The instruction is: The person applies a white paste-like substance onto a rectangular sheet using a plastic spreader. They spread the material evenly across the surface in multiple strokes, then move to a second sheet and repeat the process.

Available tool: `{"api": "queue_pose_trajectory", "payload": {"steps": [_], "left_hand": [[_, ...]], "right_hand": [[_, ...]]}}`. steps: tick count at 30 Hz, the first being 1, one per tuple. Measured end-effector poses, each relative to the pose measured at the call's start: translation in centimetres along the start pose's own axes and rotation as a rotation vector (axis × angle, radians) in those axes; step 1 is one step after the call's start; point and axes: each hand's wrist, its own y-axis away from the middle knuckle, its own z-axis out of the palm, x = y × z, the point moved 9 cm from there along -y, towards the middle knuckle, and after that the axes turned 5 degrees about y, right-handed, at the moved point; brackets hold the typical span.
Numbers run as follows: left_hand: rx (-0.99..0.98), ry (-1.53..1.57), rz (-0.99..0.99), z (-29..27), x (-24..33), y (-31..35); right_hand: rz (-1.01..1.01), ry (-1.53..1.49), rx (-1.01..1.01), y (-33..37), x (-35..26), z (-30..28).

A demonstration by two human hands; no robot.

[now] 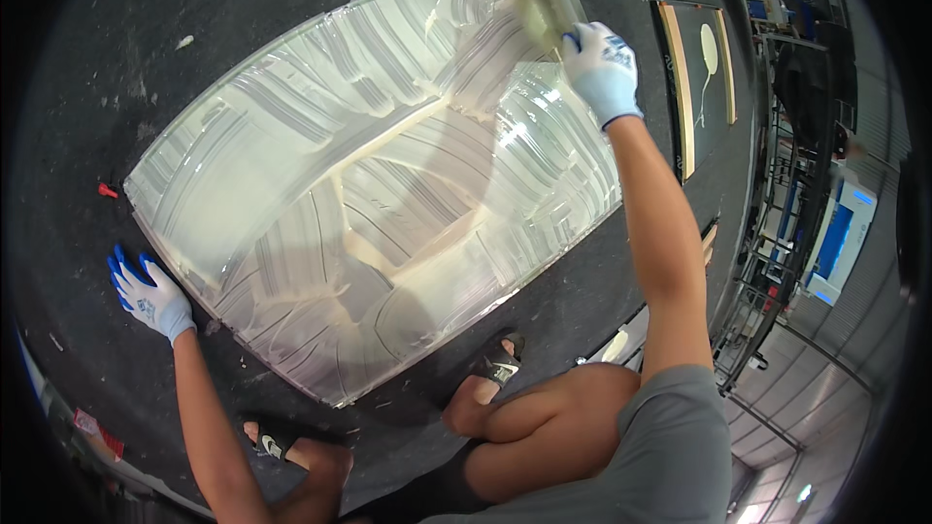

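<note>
1 gloved right hand (600, 73) grips 1 blurred spreader (546, 15) at 1 coated panel (403, 209); 1 gloved left hand (152, 296), splayed, on dark floor (73, 136).

A single wide fisheye view looks down from the person's head, its left matching the person's left. It faces the sheet (388, 196) on the floor (87, 126), near enough that the sheet fills much of the middle. The left hand (155, 299) and right hand (601, 76) both fall inside, with the legs (558, 427) below. Toward the right rim the view reaches farther off, to racks (788, 213) that appear tilted and bent.
</note>
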Motion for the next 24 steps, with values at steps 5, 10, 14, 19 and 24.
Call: {"api": "queue_pose_trajectory", "payload": {"steps": [5, 10, 14, 19, 24], "left_hand": [[0.014, -0.024, 0.002, -0.8, -0.4, -0.4], [0.02, -0.01, -0.01, -0.4, 0.1, -0.3], [0.034, 0.007, 0.017, -0.4, -0.3, -0.4], [0.029, -0.02, 0.016, -0.1, -0.7, -0.4], [0.023, -0.034, 0.022, 0.1, -0.8, -0.4]], "right_hand": [[0.151, 0.07, -0.155, -2.0, 4.6, 0.7], [0.045, 0.036, -0.067, -0.6, 0.3, 3.5], [-0.247, -0.092, 0.009, 5.6, -7.1, 1.2], [-0.347, -0.28, -0.029, 8.4, -7.0, -2.3], [0.05, -0.016, -0.016, 5.0, 3.8, 0.6]]}}
